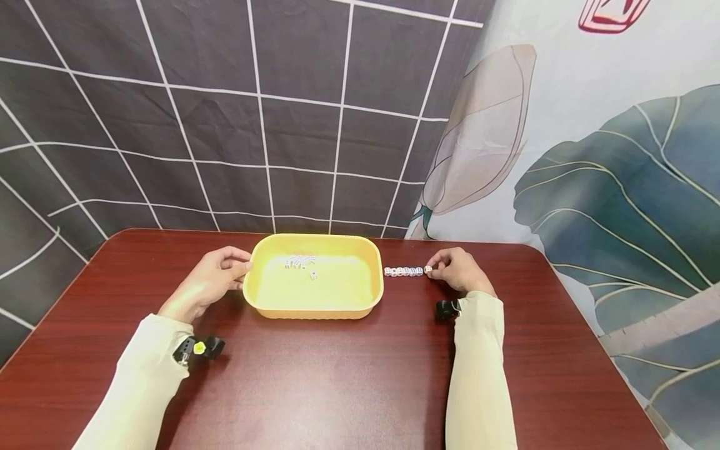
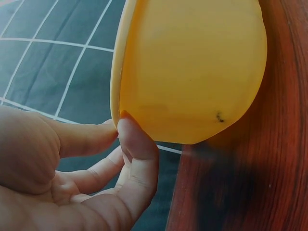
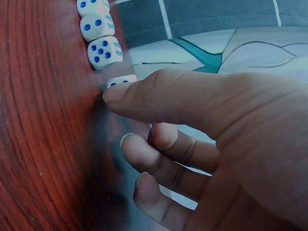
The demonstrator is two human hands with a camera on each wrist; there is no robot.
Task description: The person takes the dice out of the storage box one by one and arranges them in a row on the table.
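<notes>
My left hand [image 1: 210,279] pinches the left rim of a yellow plastic tray [image 1: 315,306], thumb on one side of the wall and a finger on the other, as the left wrist view shows. Several white dice [image 1: 300,261] lie in a cluster inside the tray, with one die [image 1: 314,275] apart from them. To the right of the tray runs a straight row of dice [image 1: 402,272] on the table. My right hand [image 1: 457,270] holds a single white die [image 1: 429,269] at the row's right end, a small gap from the last die [image 3: 105,52]; the thumb partly hides it.
The reddish-brown wooden table [image 1: 337,375] reaches back to a dark cloth with white grid lines [image 1: 298,131]. A leaf-patterned cloth [image 1: 619,187] hangs at the right. Black wrist cameras sit on both sleeves, near the table surface.
</notes>
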